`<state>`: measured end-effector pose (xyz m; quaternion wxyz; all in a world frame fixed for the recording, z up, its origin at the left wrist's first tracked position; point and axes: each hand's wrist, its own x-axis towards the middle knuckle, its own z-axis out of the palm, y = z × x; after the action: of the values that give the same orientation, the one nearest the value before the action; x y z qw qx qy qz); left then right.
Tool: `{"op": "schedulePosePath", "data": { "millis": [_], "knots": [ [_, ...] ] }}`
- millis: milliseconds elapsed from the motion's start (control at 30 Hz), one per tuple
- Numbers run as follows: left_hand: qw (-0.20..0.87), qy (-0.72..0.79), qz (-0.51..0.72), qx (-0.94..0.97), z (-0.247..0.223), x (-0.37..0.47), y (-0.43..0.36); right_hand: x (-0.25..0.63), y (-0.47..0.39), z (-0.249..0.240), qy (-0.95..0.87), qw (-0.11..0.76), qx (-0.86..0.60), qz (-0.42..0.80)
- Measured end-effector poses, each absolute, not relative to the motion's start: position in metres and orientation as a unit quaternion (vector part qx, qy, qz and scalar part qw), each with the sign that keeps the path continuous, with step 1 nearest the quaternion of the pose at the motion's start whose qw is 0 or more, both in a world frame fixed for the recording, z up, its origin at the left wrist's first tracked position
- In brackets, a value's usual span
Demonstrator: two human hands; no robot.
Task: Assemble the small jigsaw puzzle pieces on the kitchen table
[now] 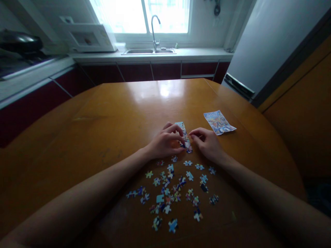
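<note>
Brown wood is forming the surface (116,113) where a strip (186,138) is lying beyond loose pieces (160,198), the left hand (164,143) curling its fingers over it, the right hand (210,145) bending its fingers beside it, any grip unclear, their apparent aligning calling for light pressure.

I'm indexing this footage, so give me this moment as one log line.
left hand: fingers on joined puzzle strip | right hand: beside strip's right edge | loose pieces: nearer the camera | printed sheet: far right
</note>
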<state>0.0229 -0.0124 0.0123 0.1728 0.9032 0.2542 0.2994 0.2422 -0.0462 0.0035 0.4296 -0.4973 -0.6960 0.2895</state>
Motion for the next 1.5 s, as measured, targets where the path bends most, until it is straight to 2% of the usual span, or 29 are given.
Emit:
{"op": "schedulePosePath", "data": {
  "millis": [233,600,833,1333,1500],
  "knots": [
    [0.167,0.255,0.263,0.915,0.011,0.022,-0.012,0.242,-0.047,0.002,-0.728,0.397,-0.499,0.252],
    [0.134,0.275,0.254,0.918,0.009,0.022,-0.012,0.241,-0.048,0.002,-0.740,0.391,-0.488,0.247],
    [0.142,0.267,0.256,0.918,0.009,0.022,-0.012,0.243,-0.048,0.001,-0.747,0.380,-0.484,0.251],
    [0.179,0.211,0.259,0.926,0.009,0.021,-0.009,0.239,-0.060,0.014,-0.810,0.301,-0.459,0.209],
    [0.182,0.207,0.274,0.921,0.007,0.022,-0.008,0.235,-0.066,0.017,-0.796,0.294,-0.470,0.245]
  ]
}}
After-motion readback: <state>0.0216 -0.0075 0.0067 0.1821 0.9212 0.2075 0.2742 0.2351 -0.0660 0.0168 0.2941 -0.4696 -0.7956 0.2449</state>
